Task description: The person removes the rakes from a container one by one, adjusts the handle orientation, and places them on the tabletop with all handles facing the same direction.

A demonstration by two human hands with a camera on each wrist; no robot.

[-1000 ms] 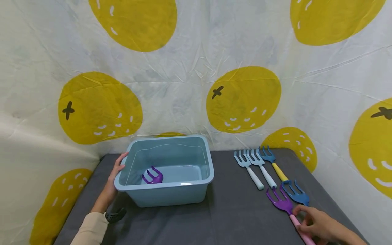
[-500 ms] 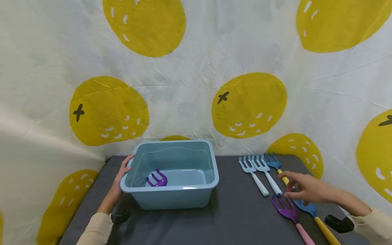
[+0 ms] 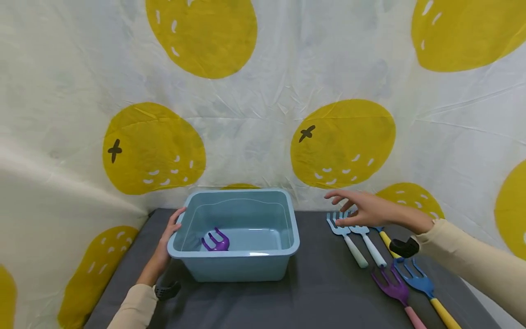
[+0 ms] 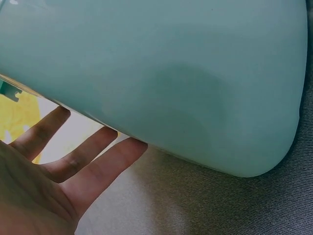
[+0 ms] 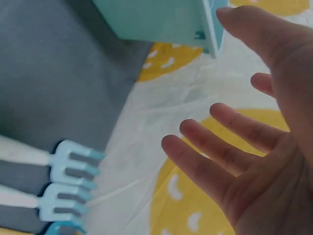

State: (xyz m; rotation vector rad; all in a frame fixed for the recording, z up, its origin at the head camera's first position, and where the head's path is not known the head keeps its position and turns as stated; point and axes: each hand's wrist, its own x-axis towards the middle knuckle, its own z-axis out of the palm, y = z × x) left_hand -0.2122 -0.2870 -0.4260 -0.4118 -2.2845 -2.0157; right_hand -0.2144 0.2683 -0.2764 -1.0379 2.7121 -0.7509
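My left hand [image 3: 166, 240] rests on the left side of a light blue plastic basin [image 3: 234, 267]. In the left wrist view, its straight fingers [image 4: 105, 171] touch the basin's outer wall; the thumb is out of sight there. A purple hand fork [image 3: 218, 242] lies inside the basin, its handle hidden behind the front wall. My right hand [image 3: 367, 210] hovers with spread, relaxed fingers and holds nothing. Below it lie two light blue hand forks [image 3: 355, 251] [image 3: 374, 249] with pale handles. The right wrist view shows the palm [image 5: 264, 196] bare.
On the dark grey table [image 3: 320, 297], a purple hand fork with a pink handle [image 3: 396, 290] lies beside a blue one with a yellow handle [image 3: 423, 283]. Another yellow handle [image 3: 386, 242] is partly hidden by the right arm. A fruit-patterned cloth [image 3: 246, 151] hangs behind.
My right hand has left the pink-handled fork, rising and moving left and farther back over the forks to above the light blue ones. My left hand stays at the basin. The head view has shifted slightly.
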